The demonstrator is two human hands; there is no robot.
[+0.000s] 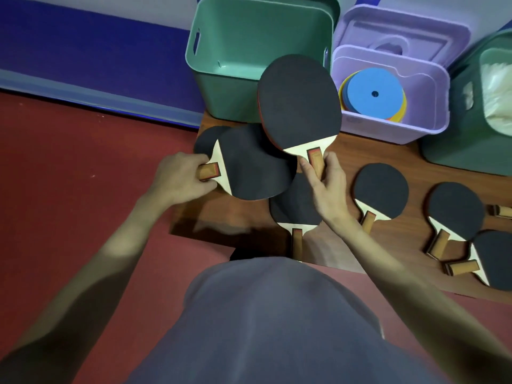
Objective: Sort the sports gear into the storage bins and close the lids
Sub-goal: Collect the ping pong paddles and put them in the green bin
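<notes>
My left hand (177,177) grips the wooden handle of a black table tennis paddle (253,164) held flat just above the brown board (340,250). My right hand (325,181) grips the handle of a second paddle (299,102), raised with its blade in front of the empty green bin (249,42). Another paddle (296,209) lies under my hands, and one more blade (206,137) peeks out at the left. Several more paddles (381,189) (454,209) lie on the board to the right.
A purple bin (432,106) holds a stack of flat coloured discs (374,92); its lid (401,31) leans behind it. A dark green bin (471,134) at the far right holds white material. Red floor lies to the left, a blue wall band behind.
</notes>
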